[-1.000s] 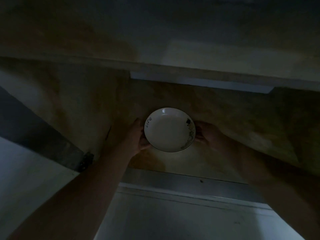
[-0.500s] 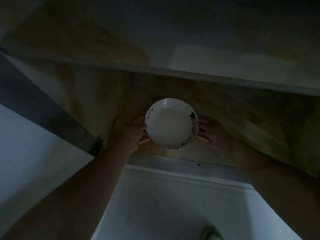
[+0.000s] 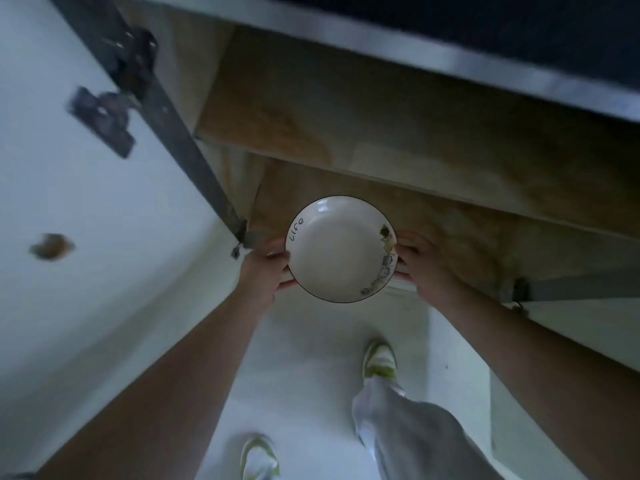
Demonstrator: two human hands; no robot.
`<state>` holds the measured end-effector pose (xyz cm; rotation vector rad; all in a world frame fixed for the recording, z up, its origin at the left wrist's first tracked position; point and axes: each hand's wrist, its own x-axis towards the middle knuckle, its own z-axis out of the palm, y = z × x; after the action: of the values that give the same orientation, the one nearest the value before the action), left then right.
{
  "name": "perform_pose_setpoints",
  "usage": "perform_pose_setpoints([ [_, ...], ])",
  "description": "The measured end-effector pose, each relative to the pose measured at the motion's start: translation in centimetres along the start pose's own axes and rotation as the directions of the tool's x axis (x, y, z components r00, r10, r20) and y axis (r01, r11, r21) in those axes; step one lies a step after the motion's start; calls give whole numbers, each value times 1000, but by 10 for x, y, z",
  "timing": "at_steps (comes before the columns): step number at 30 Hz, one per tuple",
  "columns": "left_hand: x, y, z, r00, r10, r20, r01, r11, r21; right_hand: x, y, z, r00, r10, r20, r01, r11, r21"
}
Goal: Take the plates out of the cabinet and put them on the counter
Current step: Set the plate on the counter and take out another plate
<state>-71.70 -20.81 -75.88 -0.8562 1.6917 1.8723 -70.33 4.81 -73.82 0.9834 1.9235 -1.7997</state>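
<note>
Head view: the plate (image 3: 341,249) sits level between both hands at the front edge of the cabinet (image 3: 381,188) floor, its hollow facing up, with the counter edge (image 3: 433,60) above and beyond it. The left hand (image 3: 266,268) clasps the left rim, fingers curled beneath; the right hand (image 3: 420,261) clasps the right rim likewise. Neither is nearer. The coming move is judged a lift up and clear of the counter's overhang.

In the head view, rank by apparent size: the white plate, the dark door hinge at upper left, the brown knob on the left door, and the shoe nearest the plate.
1. white plate
2. door hinge
3. shoe, close to the hinge; motion blur makes that order unsure
4. brown knob
</note>
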Motion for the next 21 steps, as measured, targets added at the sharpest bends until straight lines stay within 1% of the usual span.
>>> perform_pose_setpoints([
  [3,-52,16,-17,999,-1,-42,1,1000,-3,-53,-17,4,1000,13,-10,-13,1000,19],
  [5,-92,30,-29,999,13,-31,-13,1000,-10,-89,-28,7,999,-6,-43,6,1000,-6],
  [9,-180,56,-57,1000,8,-30,-8,1000,-11,-168,-46,8,1000,0,17,1,999,-54],
  [13,-272,80,-89,1000,-2,-28,1,999,-43,-260,-73,10,999,16,33,-13,997,-78],
  [17,-354,109,-108,999,30,-38,-30,1000,-4,-358,-111,9,997,-75,-30,71,989,-129],
  [21,-428,142,-118,996,87,10,-88,996,24,-446,-146,-6,985,-144,-90,136,987,-91],
])
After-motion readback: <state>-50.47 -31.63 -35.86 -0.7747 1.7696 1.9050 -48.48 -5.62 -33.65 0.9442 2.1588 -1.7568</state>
